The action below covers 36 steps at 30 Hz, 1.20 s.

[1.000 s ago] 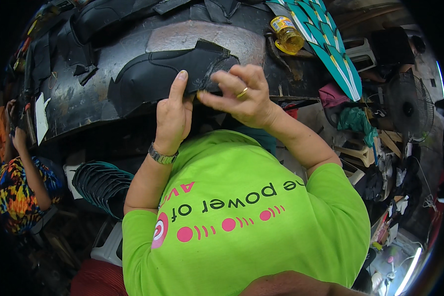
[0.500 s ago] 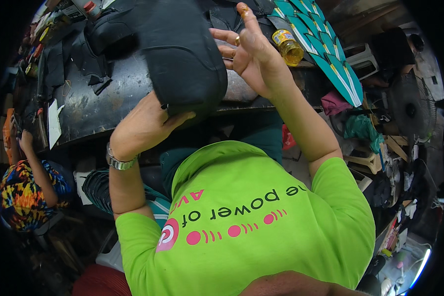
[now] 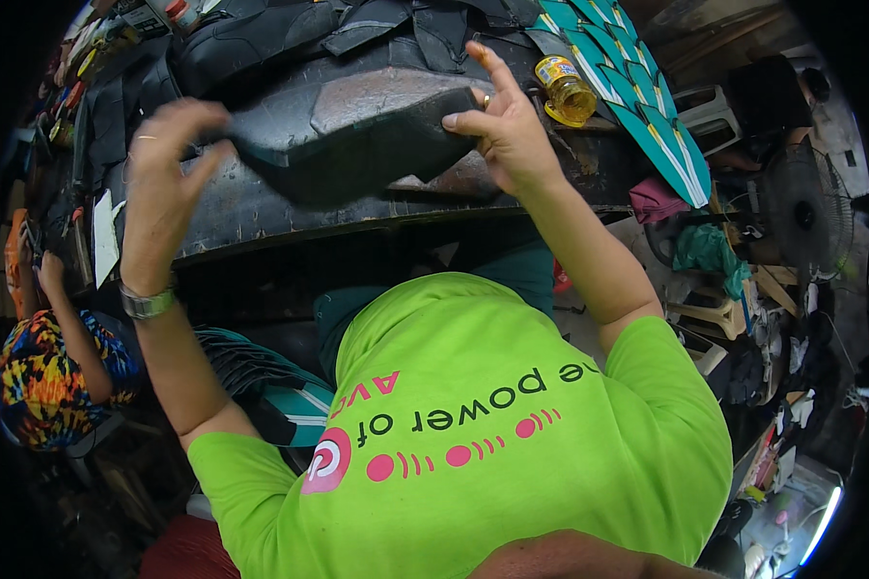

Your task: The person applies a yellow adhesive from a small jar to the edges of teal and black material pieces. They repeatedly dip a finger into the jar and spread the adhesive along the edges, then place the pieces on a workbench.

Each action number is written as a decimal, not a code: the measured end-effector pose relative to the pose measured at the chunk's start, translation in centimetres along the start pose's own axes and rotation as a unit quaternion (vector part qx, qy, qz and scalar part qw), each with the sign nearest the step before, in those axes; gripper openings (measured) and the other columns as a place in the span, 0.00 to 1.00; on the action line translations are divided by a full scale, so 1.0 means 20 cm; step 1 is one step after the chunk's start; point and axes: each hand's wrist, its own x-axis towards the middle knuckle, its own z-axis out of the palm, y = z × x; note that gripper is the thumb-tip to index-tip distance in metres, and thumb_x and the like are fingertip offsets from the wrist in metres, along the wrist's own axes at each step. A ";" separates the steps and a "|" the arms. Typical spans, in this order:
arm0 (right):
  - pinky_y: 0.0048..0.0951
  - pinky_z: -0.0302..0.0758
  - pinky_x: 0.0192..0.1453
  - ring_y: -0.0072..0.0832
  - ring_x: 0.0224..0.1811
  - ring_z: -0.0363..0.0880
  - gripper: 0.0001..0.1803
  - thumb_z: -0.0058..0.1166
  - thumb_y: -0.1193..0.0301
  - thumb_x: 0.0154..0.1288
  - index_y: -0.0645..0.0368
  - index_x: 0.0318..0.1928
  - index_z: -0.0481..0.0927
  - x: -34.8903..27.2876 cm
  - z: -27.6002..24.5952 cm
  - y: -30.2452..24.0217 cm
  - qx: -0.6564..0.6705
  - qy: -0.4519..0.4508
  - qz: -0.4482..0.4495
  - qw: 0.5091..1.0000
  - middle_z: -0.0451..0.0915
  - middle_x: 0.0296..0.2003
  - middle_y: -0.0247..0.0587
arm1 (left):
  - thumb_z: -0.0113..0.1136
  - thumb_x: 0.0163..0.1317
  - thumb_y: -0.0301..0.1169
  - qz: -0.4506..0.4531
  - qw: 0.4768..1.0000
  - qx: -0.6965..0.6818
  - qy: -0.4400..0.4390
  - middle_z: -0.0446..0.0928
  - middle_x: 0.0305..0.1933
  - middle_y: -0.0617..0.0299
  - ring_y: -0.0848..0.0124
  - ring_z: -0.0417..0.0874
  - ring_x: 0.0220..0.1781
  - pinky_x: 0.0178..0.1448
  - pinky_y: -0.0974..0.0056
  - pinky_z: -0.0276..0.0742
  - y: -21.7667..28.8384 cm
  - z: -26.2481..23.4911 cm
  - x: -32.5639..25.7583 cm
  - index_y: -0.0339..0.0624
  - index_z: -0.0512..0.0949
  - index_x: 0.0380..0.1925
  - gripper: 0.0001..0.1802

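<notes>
A stiff black leather-like panel (image 3: 357,150) is held above the dark work table (image 3: 198,227), its pale, shiny side partly showing. My right hand (image 3: 517,140) pinches the panel's right end between thumb and fingers. Its index finger stands up apart, with an orange-brown smear at the tip. Beside the panel's left end is my left hand (image 3: 169,164), blurred by motion, thumb and fingers spread with a gap between them. An uncapped jar (image 3: 570,96) of amber, sticky-looking stuff lies tilted to the right of my right hand.
Black stitched pieces (image 3: 251,43) lie across the table's far side. Teal pieces with white stripes (image 3: 661,135) overlap in a row at the right. Another person in a colourful shirt (image 3: 63,376) works at the left. A fan (image 3: 806,207) stands far right.
The panel has turned from upright to lying crosswise. My right hand has taken its right end, while my left hand has let go and moved left and up.
</notes>
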 end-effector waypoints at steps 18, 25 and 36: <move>0.26 0.78 0.37 0.23 0.29 0.80 0.16 0.62 0.70 0.65 0.58 0.53 0.83 -0.34 -0.27 -0.11 -0.412 0.081 -0.069 0.905 0.82 0.33 0.37 | 0.60 0.72 0.36 -0.344 0.696 -0.626 0.070 0.66 0.18 0.78 0.87 0.59 0.19 0.27 0.74 0.58 0.71 0.71 -0.28 0.47 0.74 0.12 0.25; 0.51 0.78 0.47 0.54 0.40 0.83 0.30 0.55 0.67 0.60 0.50 0.65 0.71 -0.24 -0.58 -0.22 -0.751 0.124 0.040 0.648 0.84 0.35 0.56 | 0.57 0.73 0.37 -0.366 0.623 -0.691 0.002 0.62 0.14 0.77 0.85 0.56 0.16 0.24 0.71 0.55 0.77 0.81 -0.29 0.50 0.67 0.10 0.28; 0.47 0.78 0.48 0.51 0.43 0.82 0.17 0.50 0.72 0.60 0.53 0.49 0.82 -0.31 -0.40 -0.31 -0.782 0.088 0.014 0.617 0.82 0.40 0.55 | 0.54 0.74 0.33 -0.377 0.483 -0.790 0.012 0.69 0.20 0.76 0.87 0.58 0.17 0.21 0.74 0.50 0.76 0.85 -0.27 0.47 0.75 0.19 0.20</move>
